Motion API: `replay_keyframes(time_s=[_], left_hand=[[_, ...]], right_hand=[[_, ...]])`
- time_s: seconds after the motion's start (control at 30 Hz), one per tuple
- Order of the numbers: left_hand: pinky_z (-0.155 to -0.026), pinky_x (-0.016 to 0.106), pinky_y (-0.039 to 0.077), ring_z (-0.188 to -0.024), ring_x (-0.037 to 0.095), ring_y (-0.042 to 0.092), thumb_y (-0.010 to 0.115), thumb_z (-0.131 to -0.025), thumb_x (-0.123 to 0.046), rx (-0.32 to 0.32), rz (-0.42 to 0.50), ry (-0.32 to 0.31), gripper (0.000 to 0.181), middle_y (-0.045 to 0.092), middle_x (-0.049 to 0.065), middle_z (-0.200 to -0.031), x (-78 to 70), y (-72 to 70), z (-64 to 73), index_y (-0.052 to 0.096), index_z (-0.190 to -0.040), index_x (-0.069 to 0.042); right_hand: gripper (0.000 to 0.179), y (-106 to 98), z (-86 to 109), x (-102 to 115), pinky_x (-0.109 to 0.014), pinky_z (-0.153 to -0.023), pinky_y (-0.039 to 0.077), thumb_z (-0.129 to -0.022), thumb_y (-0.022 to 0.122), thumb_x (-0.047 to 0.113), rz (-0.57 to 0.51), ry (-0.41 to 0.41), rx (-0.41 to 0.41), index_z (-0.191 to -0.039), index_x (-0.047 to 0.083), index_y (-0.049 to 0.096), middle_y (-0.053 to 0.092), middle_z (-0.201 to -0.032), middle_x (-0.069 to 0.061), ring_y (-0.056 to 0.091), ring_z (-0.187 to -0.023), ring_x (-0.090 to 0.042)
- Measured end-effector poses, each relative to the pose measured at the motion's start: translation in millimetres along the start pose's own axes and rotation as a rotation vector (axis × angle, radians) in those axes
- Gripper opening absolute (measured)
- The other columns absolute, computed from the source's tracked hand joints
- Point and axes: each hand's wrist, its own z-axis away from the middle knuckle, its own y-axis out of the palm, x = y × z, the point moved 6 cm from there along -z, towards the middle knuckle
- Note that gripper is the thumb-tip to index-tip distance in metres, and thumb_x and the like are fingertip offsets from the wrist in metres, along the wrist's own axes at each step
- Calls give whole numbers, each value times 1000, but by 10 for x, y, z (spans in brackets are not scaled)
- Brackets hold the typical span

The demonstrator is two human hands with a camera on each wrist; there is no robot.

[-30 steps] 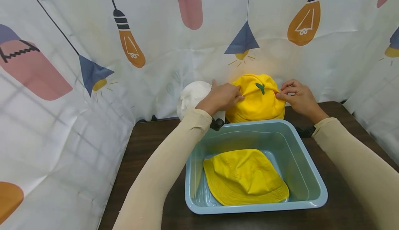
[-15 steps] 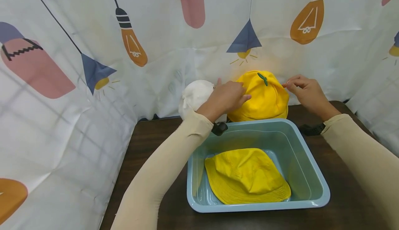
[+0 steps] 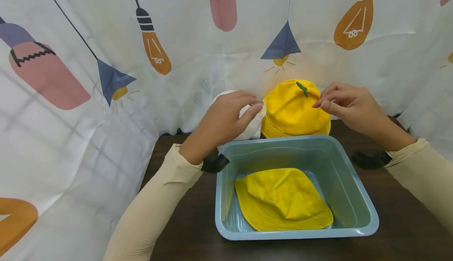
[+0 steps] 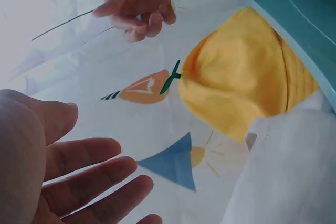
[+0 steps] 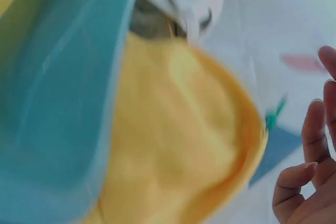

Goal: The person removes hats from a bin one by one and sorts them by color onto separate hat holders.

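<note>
A bright yellow hat (image 3: 293,109) with a small green sprout (image 3: 302,89) on top stands upright behind the basin. Left of it, partly behind my left hand, is a white hat (image 3: 253,129). My left hand (image 3: 224,117) hovers before the white hat, its fingers apart and holding nothing in the left wrist view. To the right of the sprout hat, my right hand (image 3: 357,109) is raised with loosely bent fingers. The right wrist view shows a gap between these fingers (image 5: 315,129) and the hat. Inside the light-blue basin (image 3: 297,235) lies another yellow hat (image 3: 283,200), brim toward me.
The basin sits on a dark brown wooden table (image 3: 177,221), its back rim right before the standing hats. A white curtain (image 3: 198,56) printed with lamps and bulbs closes off the back and sides.
Both hands have come away from the sprout hat: the left moved left in front of the white hat, the right drew back rightward and nearer. The sprout hat now stands by itself.
</note>
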Motion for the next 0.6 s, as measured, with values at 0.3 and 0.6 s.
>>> replay_keyframes(time_s=[0.3, 0.6], left_hand=[[-85, 39, 61, -102, 20, 70, 59, -104, -28, -58, 65, -136, 32, 73, 5, -121, 300, -158, 707, 71, -126, -8], [-90, 42, 61, -118, 22, 69, 54, -106, -39, 54, 329, -413, 50, 56, 4, -148, 644, 171, 1402, 49, -150, -15]], right_hand=[[19, 583, 75, 308, -24, -67, 47, -89, 79, 13, -27, -51, 300, -103, 26, 79, 66, -97, 10, 56, -86, -7], [30, 1146, 151, 252, -23, -61, 47, -81, 86, 31, -75, -101, 562, -109, 22, 79, 68, -99, 4, 60, -80, -15]])
